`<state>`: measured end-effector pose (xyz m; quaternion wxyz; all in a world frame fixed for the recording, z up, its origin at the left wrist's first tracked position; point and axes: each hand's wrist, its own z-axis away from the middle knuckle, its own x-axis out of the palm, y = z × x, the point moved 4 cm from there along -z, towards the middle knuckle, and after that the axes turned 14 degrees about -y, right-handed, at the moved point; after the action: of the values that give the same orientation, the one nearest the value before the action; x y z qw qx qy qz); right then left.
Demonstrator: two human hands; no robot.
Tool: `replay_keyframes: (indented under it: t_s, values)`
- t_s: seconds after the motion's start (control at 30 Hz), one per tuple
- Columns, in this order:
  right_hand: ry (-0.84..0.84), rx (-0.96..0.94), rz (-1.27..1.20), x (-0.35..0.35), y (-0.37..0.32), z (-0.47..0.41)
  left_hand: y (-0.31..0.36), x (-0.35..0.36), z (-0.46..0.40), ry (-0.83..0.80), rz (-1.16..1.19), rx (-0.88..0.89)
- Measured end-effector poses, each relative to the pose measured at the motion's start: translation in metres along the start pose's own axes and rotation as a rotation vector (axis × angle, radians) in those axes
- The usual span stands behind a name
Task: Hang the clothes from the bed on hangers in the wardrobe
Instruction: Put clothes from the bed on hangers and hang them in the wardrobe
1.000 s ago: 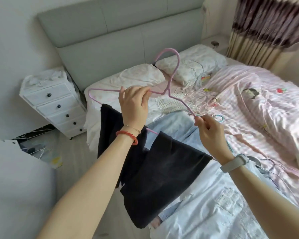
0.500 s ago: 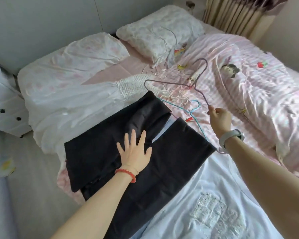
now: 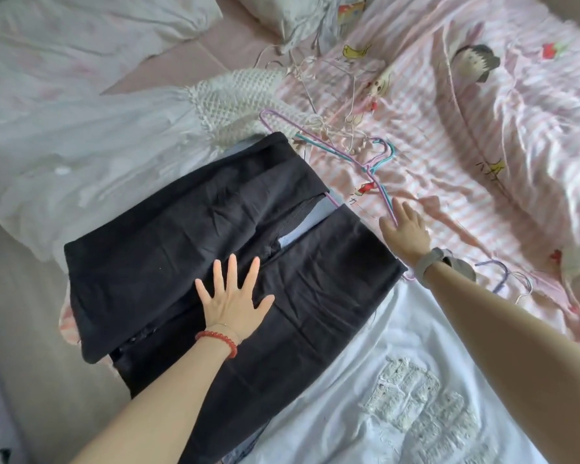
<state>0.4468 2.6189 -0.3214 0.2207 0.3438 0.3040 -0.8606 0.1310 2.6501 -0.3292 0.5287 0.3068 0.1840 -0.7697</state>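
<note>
Black trousers (image 3: 221, 229) lie flat mid-frame on the bed (image 3: 482, 169) — left hand (image 3: 233, 299) pressed on them, fingers spread wide. Right hand (image 3: 404, 229) rests flat, fingers straight, on the pink hanger (image 3: 365, 165) just right of them — holding nothing.

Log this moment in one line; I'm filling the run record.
left hand: flat on trousers | right hand: open, touching hanger | hanger: on bed

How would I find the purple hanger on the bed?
Start at the black trousers spread across the bed. At their far right edge, on the pink striped quilt, lies the purple hanger, tangled with a blue one. The right hand touches its lower end.
</note>
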Motion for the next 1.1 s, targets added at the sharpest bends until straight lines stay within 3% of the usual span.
replay_keyframes:
  t_s: [0.1, 0.2, 0.33, 0.43, 0.57, 0.77, 1.1]
  values:
    - [0.002, -0.076, 0.113, 0.01, -0.023, 0.022, -0.003, -0.014, 0.01, 0.033, 0.042, 0.055]
    - [0.034, -0.199, 0.107, 0.02, -0.054, 0.055, -0.018, -0.033, 0.033, 0.174, 0.085, 0.083]
    - [0.071, -0.329, 0.003, 0.043, -0.103, 0.119, -0.058, -0.044, 0.082, 0.373, 0.142, 0.01]
    - [0.004, -0.419, 0.017, 0.081, -0.14, 0.174, -0.1, -0.024, 0.129, 0.423, 0.206, -0.097]
    - [-0.122, -0.559, 0.112, 0.143, -0.195, 0.252, -0.16, 0.029, 0.196, 0.37, 0.337, -0.231]
    - [-0.391, -0.941, 0.314, 0.262, -0.263, 0.409, -0.26, 0.147, 0.336, 0.503, 0.416, -0.441]
    - [-0.676, -1.456, 0.635, 0.44, -0.332, 0.684, -0.393, 0.348, 0.631, 0.715, 0.545, -1.115]
